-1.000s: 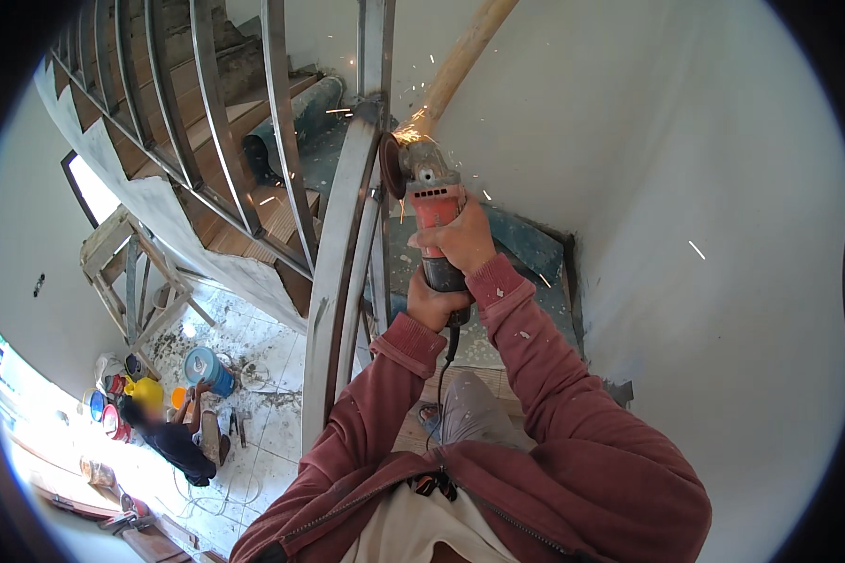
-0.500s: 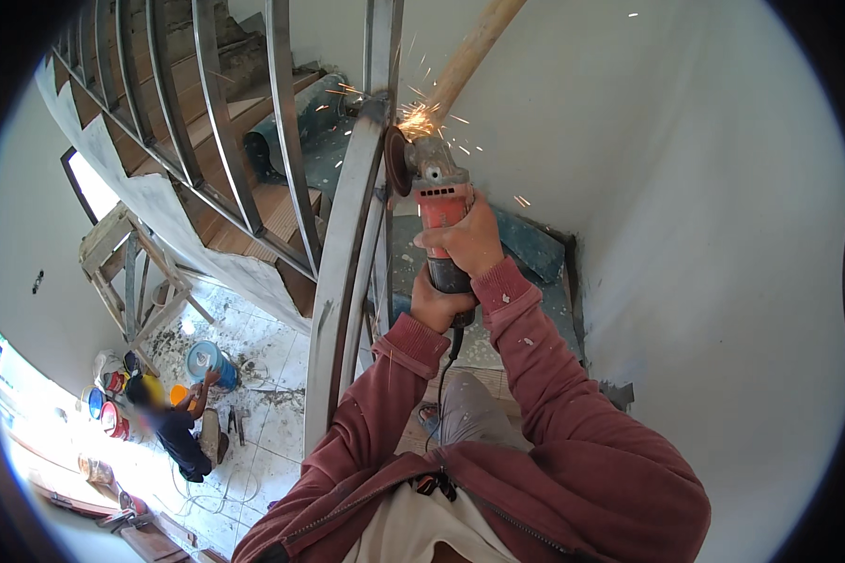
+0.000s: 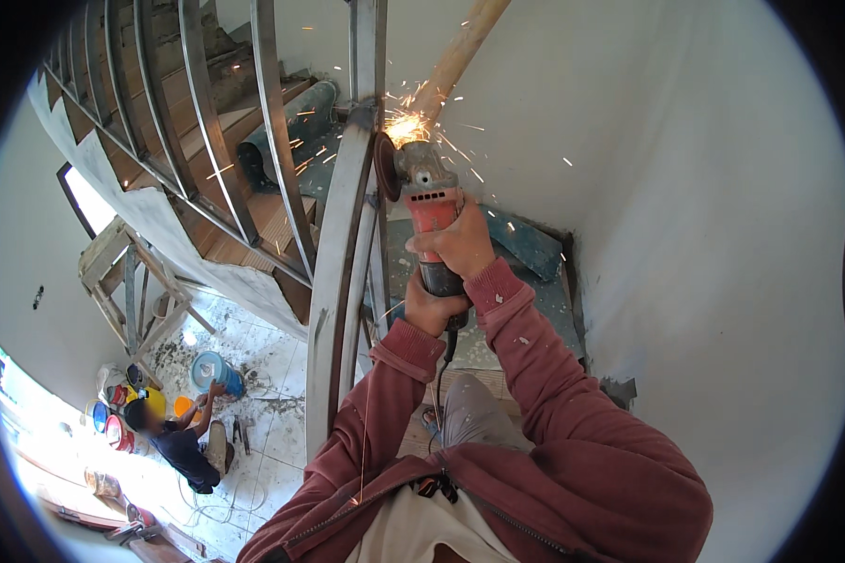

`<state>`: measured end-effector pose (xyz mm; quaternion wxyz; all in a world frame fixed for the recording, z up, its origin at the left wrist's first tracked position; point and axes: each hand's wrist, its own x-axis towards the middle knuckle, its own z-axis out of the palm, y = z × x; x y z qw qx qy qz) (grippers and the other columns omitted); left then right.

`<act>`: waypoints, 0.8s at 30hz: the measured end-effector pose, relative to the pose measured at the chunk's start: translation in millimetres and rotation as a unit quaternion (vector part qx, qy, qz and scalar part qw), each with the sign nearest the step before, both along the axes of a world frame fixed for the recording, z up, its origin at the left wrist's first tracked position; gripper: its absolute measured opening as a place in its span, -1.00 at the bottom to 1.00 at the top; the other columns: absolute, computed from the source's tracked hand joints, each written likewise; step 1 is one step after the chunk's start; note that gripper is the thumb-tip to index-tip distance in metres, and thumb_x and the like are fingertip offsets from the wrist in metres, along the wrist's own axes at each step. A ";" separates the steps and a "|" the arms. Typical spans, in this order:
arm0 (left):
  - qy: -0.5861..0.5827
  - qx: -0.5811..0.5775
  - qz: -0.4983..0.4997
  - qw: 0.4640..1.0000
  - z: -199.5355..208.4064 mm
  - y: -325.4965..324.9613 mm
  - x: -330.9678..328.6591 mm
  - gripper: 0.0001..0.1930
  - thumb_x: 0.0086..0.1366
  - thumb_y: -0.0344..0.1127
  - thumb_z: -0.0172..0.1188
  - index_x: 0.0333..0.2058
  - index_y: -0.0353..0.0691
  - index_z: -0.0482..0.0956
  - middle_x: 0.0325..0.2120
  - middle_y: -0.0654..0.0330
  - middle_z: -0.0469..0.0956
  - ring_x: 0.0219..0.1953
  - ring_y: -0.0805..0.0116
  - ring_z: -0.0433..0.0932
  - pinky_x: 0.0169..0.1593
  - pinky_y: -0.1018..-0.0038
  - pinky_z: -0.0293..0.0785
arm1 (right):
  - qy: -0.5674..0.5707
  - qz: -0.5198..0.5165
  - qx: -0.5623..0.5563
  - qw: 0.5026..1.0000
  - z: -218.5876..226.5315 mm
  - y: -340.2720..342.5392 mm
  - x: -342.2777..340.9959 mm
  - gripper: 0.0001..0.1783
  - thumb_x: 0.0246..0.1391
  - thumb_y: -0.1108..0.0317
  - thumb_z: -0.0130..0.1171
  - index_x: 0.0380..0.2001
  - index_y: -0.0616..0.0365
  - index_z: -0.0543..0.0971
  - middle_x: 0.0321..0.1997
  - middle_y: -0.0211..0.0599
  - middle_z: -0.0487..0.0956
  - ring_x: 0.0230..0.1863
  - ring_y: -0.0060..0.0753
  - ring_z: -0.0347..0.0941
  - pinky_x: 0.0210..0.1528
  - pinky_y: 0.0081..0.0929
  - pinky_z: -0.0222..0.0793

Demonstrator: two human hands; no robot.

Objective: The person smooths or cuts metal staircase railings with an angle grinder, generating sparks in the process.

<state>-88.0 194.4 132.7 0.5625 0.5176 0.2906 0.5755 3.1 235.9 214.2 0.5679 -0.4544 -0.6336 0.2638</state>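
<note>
Clearly the grinding pass is under way — sparks fly where the disc of the angle grinder [image 3: 421,183] meets the top of the curved steel rail [image 3: 343,281], just beyond the fingers. The right hand [image 3: 455,246] wraps closed over the red body of the tool, knuckles up; the left hand [image 3: 432,308] sits behind and below it, clenched on the rear grip where the cord drops away. Both hands hold nothing else. The rail runs down to the left of the fingers, with the balusters [image 3: 272,141] further off that side. Judging by this, the next move calls for a steady, light drag along the joint — disc angle constant, wrists firm against kickback.
</note>
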 end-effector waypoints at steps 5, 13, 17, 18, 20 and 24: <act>0.008 -0.006 0.008 1.000 -9.1 4.0 1.6 -0.35 -0.35 -0.43 0.42 -0.16 -0.38 0.40 -0.33 0.13 0.56 -0.31 0.34 0.57 -0.20 0.43 0.50 | -0.019 -0.053 -0.016 0.998 -2.8 -1.9 -0.7 -0.19 -0.63 0.46 0.52 -0.14 0.29 0.39 -0.16 -0.21 0.51 -0.20 -0.41 0.47 -0.11 -0.46 0.44; 0.005 -0.001 -0.004 1.000 -6.5 4.8 -1.1 -0.37 -0.35 -0.45 0.43 -0.18 -0.36 0.39 -0.35 0.14 0.55 -0.34 0.35 0.56 -0.23 0.43 0.50 | 0.008 -0.019 -0.023 1.000 2.9 -8.0 -2.0 -0.21 -0.63 0.44 0.52 -0.16 0.28 0.39 -0.18 -0.21 0.52 -0.19 -0.41 0.47 -0.08 -0.48 0.42; -0.012 -0.006 -0.027 1.000 -4.7 3.8 -0.7 -0.38 -0.34 -0.45 0.42 -0.19 -0.36 0.39 -0.35 0.15 0.55 -0.35 0.35 0.56 -0.24 0.44 0.50 | 0.004 -0.037 -0.019 0.999 3.7 -5.8 -3.0 -0.22 -0.63 0.42 0.52 -0.17 0.27 0.39 -0.21 -0.23 0.52 -0.21 -0.40 0.48 -0.09 -0.47 0.42; -0.013 -0.005 -0.015 1.000 -7.6 3.2 0.3 -0.38 -0.34 -0.45 0.42 -0.18 -0.36 0.39 -0.35 0.15 0.55 -0.35 0.35 0.57 -0.24 0.43 0.50 | 0.004 -0.039 -0.020 0.999 2.8 -8.2 -1.9 -0.22 -0.63 0.42 0.52 -0.17 0.27 0.39 -0.21 -0.23 0.52 -0.21 -0.40 0.48 -0.09 -0.47 0.42; -0.013 0.000 0.000 1.000 -8.1 4.0 -0.7 -0.38 -0.33 -0.46 0.42 -0.18 -0.36 0.39 -0.35 0.15 0.55 -0.35 0.35 0.57 -0.24 0.43 0.50 | 0.012 -0.008 -0.026 1.000 5.8 -11.4 -2.6 -0.13 -0.64 0.35 0.51 -0.13 0.35 0.32 -0.21 -0.10 0.53 -0.23 -0.24 0.52 -0.16 -0.43 0.46; 0.002 -0.014 -0.006 1.000 -1.9 1.6 0.0 -0.37 -0.34 -0.46 0.42 -0.18 -0.36 0.38 -0.34 0.14 0.55 -0.34 0.34 0.57 -0.24 0.42 0.50 | 0.001 -0.023 -0.021 1.000 5.4 -11.0 -0.7 -0.12 -0.64 0.35 0.51 -0.12 0.35 0.31 -0.19 -0.05 0.53 -0.21 -0.20 0.53 -0.15 -0.43 0.46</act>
